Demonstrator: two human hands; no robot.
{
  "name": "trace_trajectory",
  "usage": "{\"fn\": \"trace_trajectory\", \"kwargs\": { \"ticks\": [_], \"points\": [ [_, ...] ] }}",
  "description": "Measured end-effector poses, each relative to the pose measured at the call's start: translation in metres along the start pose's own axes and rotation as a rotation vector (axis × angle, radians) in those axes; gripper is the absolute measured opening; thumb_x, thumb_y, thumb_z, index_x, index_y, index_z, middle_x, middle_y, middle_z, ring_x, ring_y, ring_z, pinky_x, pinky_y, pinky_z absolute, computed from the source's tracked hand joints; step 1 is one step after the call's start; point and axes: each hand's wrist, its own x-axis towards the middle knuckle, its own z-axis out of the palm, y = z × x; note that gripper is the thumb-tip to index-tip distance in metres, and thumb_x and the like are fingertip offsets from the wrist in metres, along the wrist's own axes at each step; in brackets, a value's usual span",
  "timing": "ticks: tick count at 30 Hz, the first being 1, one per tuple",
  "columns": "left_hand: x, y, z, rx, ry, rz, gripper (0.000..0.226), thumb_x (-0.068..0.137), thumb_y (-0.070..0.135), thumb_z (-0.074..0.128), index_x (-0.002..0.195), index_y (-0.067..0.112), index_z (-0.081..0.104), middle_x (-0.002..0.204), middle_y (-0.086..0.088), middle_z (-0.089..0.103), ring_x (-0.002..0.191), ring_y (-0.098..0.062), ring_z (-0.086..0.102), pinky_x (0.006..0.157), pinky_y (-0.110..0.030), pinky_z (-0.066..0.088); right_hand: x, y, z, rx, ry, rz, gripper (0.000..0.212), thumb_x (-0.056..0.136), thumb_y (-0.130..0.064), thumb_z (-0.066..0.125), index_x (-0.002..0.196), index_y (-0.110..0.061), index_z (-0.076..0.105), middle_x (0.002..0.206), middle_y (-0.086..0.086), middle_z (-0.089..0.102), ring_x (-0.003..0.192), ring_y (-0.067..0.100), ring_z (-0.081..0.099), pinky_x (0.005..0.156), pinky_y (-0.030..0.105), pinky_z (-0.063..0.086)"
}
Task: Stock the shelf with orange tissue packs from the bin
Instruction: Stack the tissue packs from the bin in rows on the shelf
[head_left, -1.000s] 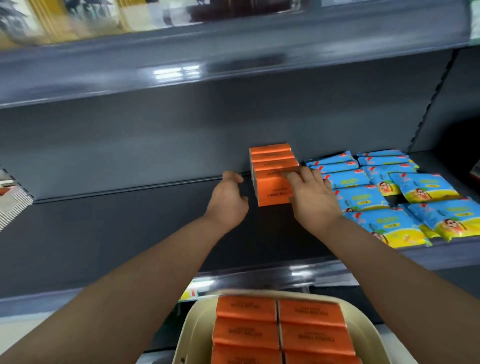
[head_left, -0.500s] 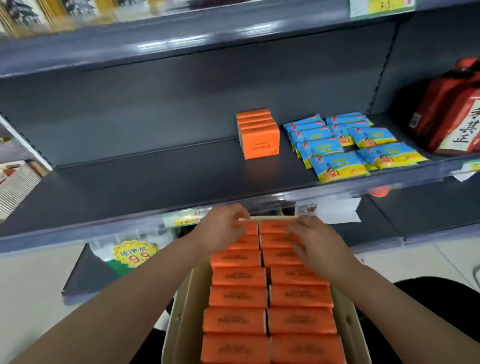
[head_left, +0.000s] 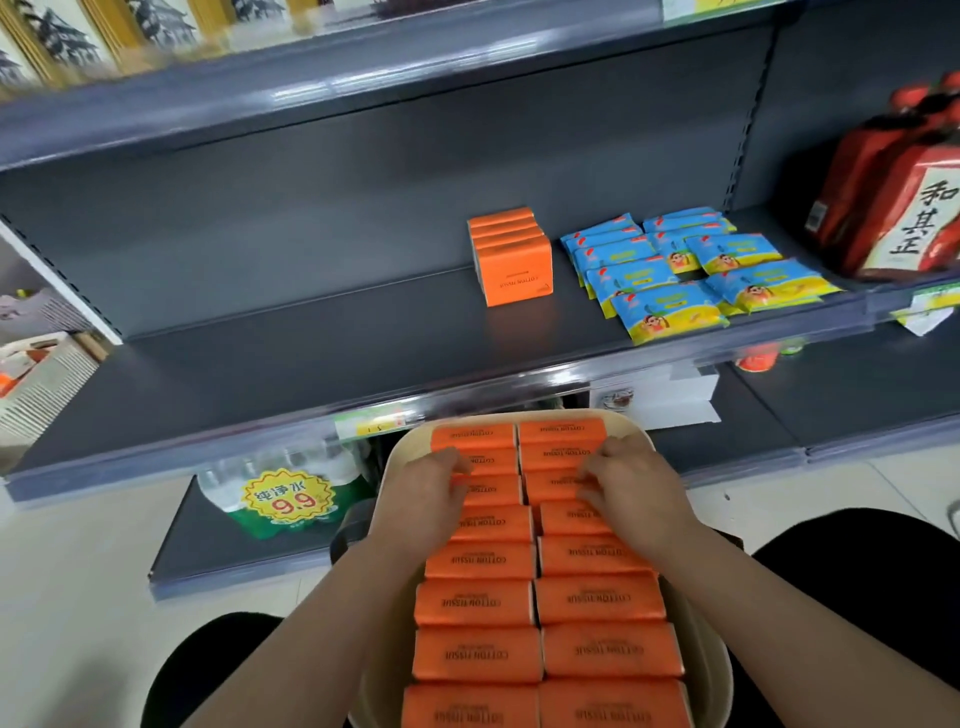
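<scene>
A cream bin (head_left: 401, 457) in front of me holds two columns of orange tissue packs (head_left: 478, 561) lying flat. My left hand (head_left: 421, 499) lies on the left column near the far end, fingers curled down onto a pack. My right hand (head_left: 634, 493) does the same on the right column. A short row of orange tissue packs (head_left: 514, 270) stands upright on the dark grey shelf (head_left: 311, 353), toward the back. No pack is lifted out of the bin.
Blue and yellow packets (head_left: 670, 270) lie on the shelf right of the orange row. Red boxes (head_left: 893, 208) stand at the far right. A bottled water pack with a 9.9 label (head_left: 285, 499) sits on the lower shelf. White boxes (head_left: 36, 374) are at the left.
Both hands left the orange row on the shelf, came down to the bin and settled on packs near its far end. My view has dropped from the shelf to the bin.
</scene>
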Motion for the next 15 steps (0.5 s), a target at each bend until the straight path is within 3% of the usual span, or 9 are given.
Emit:
{"fn": "trace_trajectory", "kwargs": {
  "ticks": [3,8,12,15],
  "points": [
    [-0.004,0.000,0.006,0.031,-0.061,0.073,0.019,0.092,0.017,0.052,0.106,0.024,0.063,0.105,0.006,0.068,0.098,-0.013,0.061,0.088,-0.030,0.048,0.003,-0.003,0.002,-0.046,0.020,0.005,0.019,0.091,-0.032,0.052,0.097,-0.025,0.069,0.104,-0.002,0.061,0.101,0.017,0.052,0.089,0.033,0.044],
    [-0.011,-0.003,0.014,0.078,-0.059,0.086,0.022,0.092,0.018,0.051,0.106,0.028,0.066,0.110,0.011,0.064,0.101,-0.009,0.055,0.085,-0.020,0.043,0.005,-0.004,0.001,-0.093,0.025,0.003,0.015,0.088,-0.027,0.055,0.091,-0.026,0.069,0.099,-0.004,0.062,0.101,0.019,0.053,0.090,0.037,0.042],
    [-0.014,-0.004,0.014,0.060,-0.039,0.053,0.022,0.092,0.018,0.052,0.104,0.029,0.066,0.108,0.012,0.065,0.096,-0.007,0.057,0.082,-0.020,0.045,-0.001,-0.008,-0.016,-0.085,0.180,-0.029,0.006,0.075,-0.021,0.068,0.073,-0.025,0.064,0.079,-0.006,0.063,0.081,0.021,0.059,0.071,0.037,0.047],
    [-0.013,-0.003,0.013,0.047,-0.024,0.053,0.020,0.092,0.019,0.053,0.105,0.028,0.066,0.108,0.011,0.065,0.096,-0.008,0.058,0.081,-0.021,0.046,-0.008,-0.014,-0.038,-0.053,0.305,-0.100,0.007,0.075,-0.017,0.061,0.072,-0.021,0.057,0.069,-0.005,0.061,0.067,0.022,0.058,0.069,0.035,0.047]
  ]
}}
